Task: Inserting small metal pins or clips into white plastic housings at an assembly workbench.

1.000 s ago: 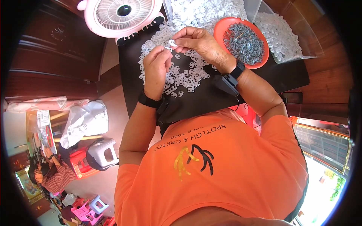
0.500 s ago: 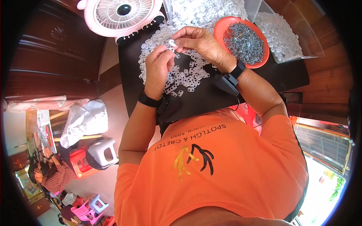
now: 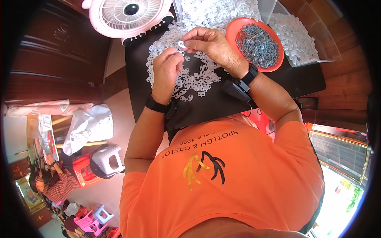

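Observation:
Above the dark table, my right hand (image 3: 206, 43) pinches a small white plastic hook-shaped piece (image 3: 181, 44) between thumb and fingers. Just below and left of it, my left hand (image 3: 168, 65) is closed on a small white plastic plate with holes (image 3: 181, 52), mostly covered by the fingertips. The two pieces are very close together; whether they touch I cannot tell. Under and around both hands lies a spread of loose white plates with holes (image 3: 194, 84). An orange-red plate (image 3: 231, 29) heaped with grey screws (image 3: 258, 45) stands to the right of my right hand.
A pink fan (image 3: 131, 20) stands at the far left of the table (image 3: 206, 107). Clear bins of white plastic pieces (image 3: 218, 12) (image 3: 293, 37) stand at the back and far right. On the floor to the left are stools (image 3: 108, 160) and a white bag (image 3: 90, 129); another person (image 3: 59, 184) sits beyond.
The white hook-shaped piece in my right hand has turned slightly and shows more of its curve. My left hand stays almost where it was.

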Tool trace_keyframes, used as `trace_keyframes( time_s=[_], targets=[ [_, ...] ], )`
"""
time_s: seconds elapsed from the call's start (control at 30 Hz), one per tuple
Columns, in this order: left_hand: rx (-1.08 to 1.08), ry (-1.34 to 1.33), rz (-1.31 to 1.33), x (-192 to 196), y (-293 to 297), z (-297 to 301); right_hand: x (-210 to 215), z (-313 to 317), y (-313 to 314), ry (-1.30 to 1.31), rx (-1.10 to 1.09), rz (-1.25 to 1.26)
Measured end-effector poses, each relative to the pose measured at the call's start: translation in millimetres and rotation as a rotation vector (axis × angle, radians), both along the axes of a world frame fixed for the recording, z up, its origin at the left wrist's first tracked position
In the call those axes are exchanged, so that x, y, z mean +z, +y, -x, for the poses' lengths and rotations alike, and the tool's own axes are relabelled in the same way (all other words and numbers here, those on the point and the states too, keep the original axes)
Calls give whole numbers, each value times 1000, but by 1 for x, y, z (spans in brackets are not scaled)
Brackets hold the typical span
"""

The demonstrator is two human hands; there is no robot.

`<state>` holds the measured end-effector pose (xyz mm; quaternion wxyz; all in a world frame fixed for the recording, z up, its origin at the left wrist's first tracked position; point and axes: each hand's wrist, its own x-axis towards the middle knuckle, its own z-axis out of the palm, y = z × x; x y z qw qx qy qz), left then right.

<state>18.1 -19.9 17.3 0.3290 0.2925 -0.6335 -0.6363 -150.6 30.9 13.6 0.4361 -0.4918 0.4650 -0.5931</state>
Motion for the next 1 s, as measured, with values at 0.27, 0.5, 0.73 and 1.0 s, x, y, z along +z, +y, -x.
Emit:
trace_keyframes(
  time_s=[0.27, 0.5, 0.73, 1.0],
  targets=[
    [15, -21, 31, -3, 1, 2, 1, -2, 1, 43, 13, 57],
    [-12, -33, 117, -6, -1, 1, 2, -2, 2, 90, 4, 70],
    [0, -29, 142, -5, 0, 2, 3, -2, 3, 129, -3, 91],
    [11, -17, 139, -6, 2, 3, 2, -1, 2, 133, 19, 96]
  ],
)
